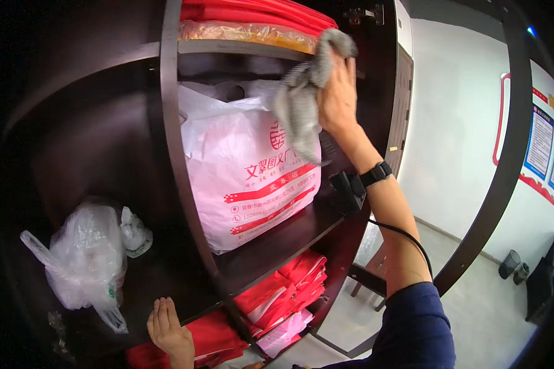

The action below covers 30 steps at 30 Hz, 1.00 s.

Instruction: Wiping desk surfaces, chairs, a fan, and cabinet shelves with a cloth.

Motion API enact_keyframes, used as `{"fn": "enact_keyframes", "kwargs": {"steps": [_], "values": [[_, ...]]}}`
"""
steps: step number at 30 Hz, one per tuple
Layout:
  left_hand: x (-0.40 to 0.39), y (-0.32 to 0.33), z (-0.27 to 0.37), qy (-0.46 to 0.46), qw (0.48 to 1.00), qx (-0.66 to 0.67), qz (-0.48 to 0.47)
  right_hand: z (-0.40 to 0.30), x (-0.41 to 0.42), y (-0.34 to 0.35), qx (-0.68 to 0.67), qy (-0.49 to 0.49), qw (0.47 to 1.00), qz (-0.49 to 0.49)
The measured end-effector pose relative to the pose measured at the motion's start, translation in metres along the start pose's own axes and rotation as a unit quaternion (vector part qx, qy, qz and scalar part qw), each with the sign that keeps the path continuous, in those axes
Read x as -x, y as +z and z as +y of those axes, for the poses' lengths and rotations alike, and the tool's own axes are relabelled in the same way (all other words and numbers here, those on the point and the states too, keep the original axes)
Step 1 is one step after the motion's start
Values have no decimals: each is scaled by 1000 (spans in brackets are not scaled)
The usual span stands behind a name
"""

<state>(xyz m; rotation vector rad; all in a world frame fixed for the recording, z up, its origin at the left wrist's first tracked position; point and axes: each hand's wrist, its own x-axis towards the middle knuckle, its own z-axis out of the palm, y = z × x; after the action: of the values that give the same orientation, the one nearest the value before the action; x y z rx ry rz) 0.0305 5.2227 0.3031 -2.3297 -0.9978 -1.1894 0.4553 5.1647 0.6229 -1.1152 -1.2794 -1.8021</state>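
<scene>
My right hand holds a crumpled grey cloth, blurred along its lower end. Hand and cloth are at the right side of a dark wooden cabinet, overlapping the front edge of an upper shelf. Behind the cloth, a white plastic bag with red printing stands in the right compartment, its upper right part hidden. My left hand lies flat with nothing in it, at the front edge of the left compartment's shelf. A knotted, translucent plastic bag sits on that same shelf, left of the hand.
An upright divider separates the compartments. Folded red fabric fills the lower shelf; more red items lie above. A black device is strapped to my right wrist, with a cable along the forearm. A dark frame curves at right.
</scene>
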Motion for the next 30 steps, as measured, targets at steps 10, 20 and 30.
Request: {"fn": "enact_keyframes", "kwargs": {"steps": [10,20,30], "values": [[-4,-1,1,3,999,-44,2,82,27,-44,112,61,991,-47],[-1,2,3,-19,995,-99,-11,107,-87,-74,-37,269,960,73],[-2,0,4,-32,994,-96,-30,51,125,-49,360,-85,893,-256]]}}
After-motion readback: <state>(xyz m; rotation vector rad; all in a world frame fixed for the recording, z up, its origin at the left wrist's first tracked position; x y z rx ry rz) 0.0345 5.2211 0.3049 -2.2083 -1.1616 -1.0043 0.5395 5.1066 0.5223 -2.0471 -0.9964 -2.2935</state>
